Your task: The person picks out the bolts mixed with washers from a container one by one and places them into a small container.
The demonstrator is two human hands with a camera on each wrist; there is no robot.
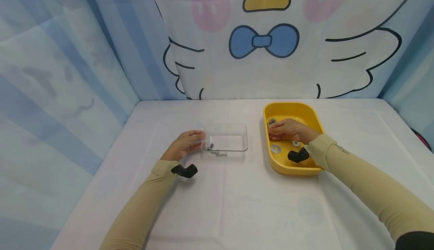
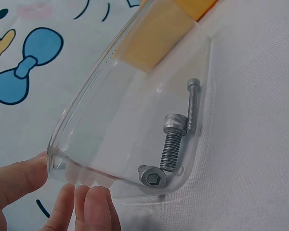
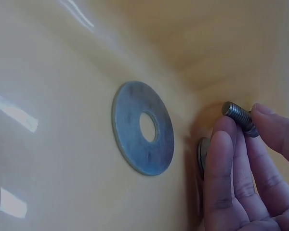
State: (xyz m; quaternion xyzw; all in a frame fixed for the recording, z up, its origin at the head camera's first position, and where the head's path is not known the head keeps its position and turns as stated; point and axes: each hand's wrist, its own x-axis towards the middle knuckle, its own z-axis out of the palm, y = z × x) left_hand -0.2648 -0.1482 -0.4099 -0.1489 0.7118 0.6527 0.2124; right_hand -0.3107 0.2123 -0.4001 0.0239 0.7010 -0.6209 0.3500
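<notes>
My left hand (image 1: 185, 144) grips the left end of a clear plastic box (image 1: 230, 129), with the thumb at its rim and the fingers along its outer wall. Three silver socket-head bolts lie inside: a thick bolt (image 2: 171, 147), a slimmer bolt (image 2: 192, 106) and one bolt (image 2: 153, 176) with its head facing the camera. Inside the yellow tray (image 1: 298, 171), my right hand (image 1: 291, 130) pinches a short threaded bolt (image 3: 238, 114) between thumb and fingertips. A large flat washer (image 3: 126, 130) lies near those fingers, and another washer (image 3: 202, 153) is partly hidden behind them.
A white cloth covers the table (image 1: 223, 205). The tray stands to the right of the box, with a gap between them. Behind the table hangs a printed curtain (image 1: 210, 69). A black wrist mount (image 1: 298, 155) overhangs the tray.
</notes>
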